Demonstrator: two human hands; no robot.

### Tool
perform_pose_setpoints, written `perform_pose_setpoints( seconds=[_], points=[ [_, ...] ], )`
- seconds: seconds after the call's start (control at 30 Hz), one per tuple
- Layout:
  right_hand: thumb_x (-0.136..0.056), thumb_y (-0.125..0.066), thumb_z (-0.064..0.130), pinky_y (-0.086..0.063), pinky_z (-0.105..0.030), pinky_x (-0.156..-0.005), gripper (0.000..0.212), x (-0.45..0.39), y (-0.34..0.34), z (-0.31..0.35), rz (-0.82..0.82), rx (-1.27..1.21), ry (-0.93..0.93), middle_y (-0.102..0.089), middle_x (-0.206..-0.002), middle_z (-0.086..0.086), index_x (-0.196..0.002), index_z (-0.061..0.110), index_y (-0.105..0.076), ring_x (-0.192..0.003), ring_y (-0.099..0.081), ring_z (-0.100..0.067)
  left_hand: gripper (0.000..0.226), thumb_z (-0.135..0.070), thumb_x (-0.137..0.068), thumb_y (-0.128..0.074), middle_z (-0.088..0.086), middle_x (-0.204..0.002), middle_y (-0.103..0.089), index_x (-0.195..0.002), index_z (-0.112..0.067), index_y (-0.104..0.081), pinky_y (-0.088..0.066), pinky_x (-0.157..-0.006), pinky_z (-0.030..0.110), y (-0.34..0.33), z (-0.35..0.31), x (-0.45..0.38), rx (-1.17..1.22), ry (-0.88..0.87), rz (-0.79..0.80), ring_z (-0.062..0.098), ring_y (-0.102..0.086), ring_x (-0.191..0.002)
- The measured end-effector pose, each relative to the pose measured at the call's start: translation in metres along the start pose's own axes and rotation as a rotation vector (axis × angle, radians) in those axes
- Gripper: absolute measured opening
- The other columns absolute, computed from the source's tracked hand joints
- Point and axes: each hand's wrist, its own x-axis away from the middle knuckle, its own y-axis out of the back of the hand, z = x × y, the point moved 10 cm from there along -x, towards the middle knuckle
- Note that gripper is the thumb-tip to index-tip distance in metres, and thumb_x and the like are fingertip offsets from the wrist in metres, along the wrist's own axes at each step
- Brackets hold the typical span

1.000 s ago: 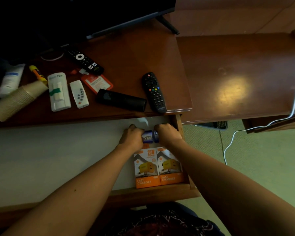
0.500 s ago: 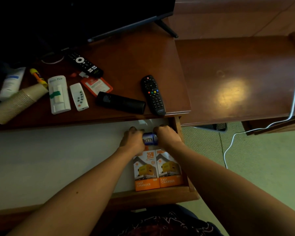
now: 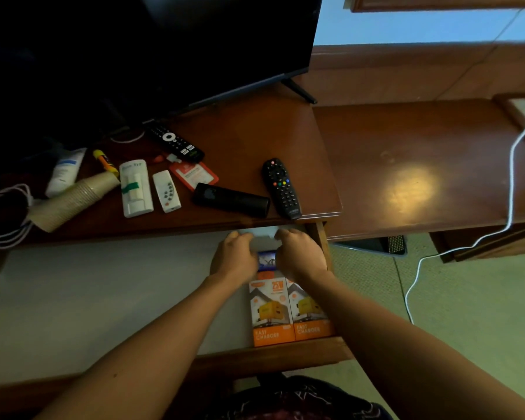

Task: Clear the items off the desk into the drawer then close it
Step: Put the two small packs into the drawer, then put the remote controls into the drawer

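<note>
Drawer (image 3: pixel 273 354) stood pulled out below the bench (image 3: pixel 240 140) edge, and we had both hands in its far right corner. Our left hand (image 3: pixel 235 257) and right hand (image 3: pixel 299 256) were close together, curled around a small blue packet (image 3: pixel 266 259); how firmly they gripped it we could not tell. At 6 o'clock from them lay two orange charger boxes (image 3: pixel 288 313). We judged the corner was getting crowded, so anything stacked high there might catch the bench edge when the drawer closed. At 12 o'clock, near that edge, lay a black remote (image 3: pixel 281 187) and a black stick (image 3: pixel 231 199); withdrawing our hands carelessly could knock them off. Paper cups (image 3: pixel 73 197) at 10 o'clock might roll.
</note>
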Motion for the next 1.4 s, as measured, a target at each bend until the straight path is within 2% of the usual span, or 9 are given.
perform_pose_setpoints(
  seconds=[0.1, 0.23, 0.37, 0.53, 0.67, 0.73, 0.93, 1.23, 1.4],
  points=[
    [-0.094, -0.055, 0.018, -0.056, -0.035, -0.076, 0.025, 0.01, 0.03, 0.018, -0.165, 0.007, 0.058, -0.066, -0.11, -0.001, -0.118, 0.019, -0.06, -0.097, -0.064, -0.019, 0.03, -0.019, -0.092, -0.059, 0.005, -0.12, -0.057, -0.122, -0.02, -0.061, -0.052, -0.085, 0.039, 0.031, -0.007, 0.009, 0.086, -0.04, -0.125, 0.026, -0.057, -0.108],
    [-0.092, -0.05, 0.021, -0.054, -0.042, -0.063, 0.009, 0.008, 0.067, 0.033, -0.342, -0.032, 0.091, -0.064, -0.091, -0.004, -0.094, 0.015, -0.058, -0.078, -0.06, -0.024, 0.032, -0.023, -0.093, -0.056, 0.006, -0.116, -0.057, -0.125, -0.02, -0.054, -0.046, -0.073, 0.033, 0.064, -0.011, 0.006, 0.185, -0.009, -0.227, 0.021, -0.055, -0.095],
    [-0.093, -0.049, 0.028, -0.052, -0.046, -0.073, 0.021, -0.013, 0.082, 0.028, -0.333, -0.049, 0.011, -0.06, -0.104, -0.007, -0.106, 0.015, -0.058, -0.093, -0.056, -0.03, 0.046, -0.034, -0.096, -0.053, 0.017, -0.131, -0.05, -0.136, -0.021, -0.035, -0.041, -0.069, 0.035, 0.079, -0.009, -0.015, 0.178, 0.133, -0.202, 0.034, -0.058, -0.104],
    [-0.093, -0.05, 0.03, -0.048, -0.049, -0.085, 0.032, -0.039, 0.08, 0.018, -0.255, -0.015, -0.079, -0.054, -0.121, -0.009, -0.121, 0.017, -0.051, -0.108, -0.05, -0.033, 0.07, -0.049, -0.101, -0.04, 0.025, -0.153, -0.026, -0.156, -0.036, 0.002, -0.039, -0.077, 0.039, 0.076, -0.017, -0.04, 0.003, 0.242, -0.032, 0.039, -0.052, -0.121],
    [-0.098, -0.046, 0.035, -0.041, -0.049, -0.092, 0.035, -0.056, 0.073, 0.01, -0.17, 0.03, -0.118, -0.049, -0.13, -0.01, -0.131, 0.023, -0.05, -0.117, -0.044, -0.035, 0.063, -0.056, -0.101, -0.033, 0.028, -0.149, -0.023, -0.156, -0.031, -0.015, -0.044, -0.094, 0.044, 0.066, -0.026, -0.047, -0.077, 0.258, 0.085, 0.042, -0.051, -0.12],
    [-0.099, -0.046, 0.038, -0.039, -0.049, -0.094, 0.038, -0.061, 0.071, 0.007, -0.127, 0.051, -0.113, -0.048, -0.133, -0.011, -0.136, 0.026, -0.049, -0.12, -0.043, -0.037, 0.059, -0.056, -0.101, -0.032, 0.026, -0.146, -0.025, -0.15, -0.025, -0.028, -0.043, -0.096, 0.044, 0.062, -0.031, -0.048, -0.106, 0.249, 0.101, 0.042, -0.052, -0.118],
    [-0.096, -0.049, 0.033, -0.042, -0.049, -0.093, 0.04, -0.064, 0.081, -0.009, -0.108, 0.081, -0.118, -0.05, -0.133, -0.012, -0.135, 0.022, -0.05, -0.12, -0.044, -0.037, 0.055, -0.058, -0.099, -0.032, 0.023, -0.138, -0.03, -0.143, -0.025, -0.04, -0.043, -0.096, 0.044, 0.051, -0.046, -0.057, -0.161, 0.175, 0.128, 0.042, -0.053, -0.111],
    [-0.094, -0.056, 0.041, -0.044, -0.049, -0.091, 0.045, -0.075, 0.091, -0.019, -0.137, 0.078, -0.112, -0.053, -0.128, -0.012, -0.131, 0.017, -0.047, -0.118, -0.047, -0.037, 0.039, -0.04, -0.099, -0.051, 0.023, -0.132, -0.03, -0.134, -0.026, -0.041, -0.047, -0.091, 0.047, 0.045, -0.06, -0.074, -0.282, 0.1, 0.056, 0.041, -0.042, -0.114],
    [-0.092, -0.06, 0.03, -0.048, -0.047, -0.088, 0.042, -0.084, 0.091, -0.017, -0.129, 0.0, -0.108, -0.056, -0.126, -0.014, -0.127, 0.013, -0.043, -0.117, -0.049, -0.037, 0.06, -0.032, -0.093, -0.063, 0.026, -0.132, -0.039, -0.14, -0.021, -0.029, -0.046, -0.092, 0.045, 0.051, -0.056, -0.078, -0.243, 0.135, -0.021, 0.042, -0.046, -0.118]
  ],
)
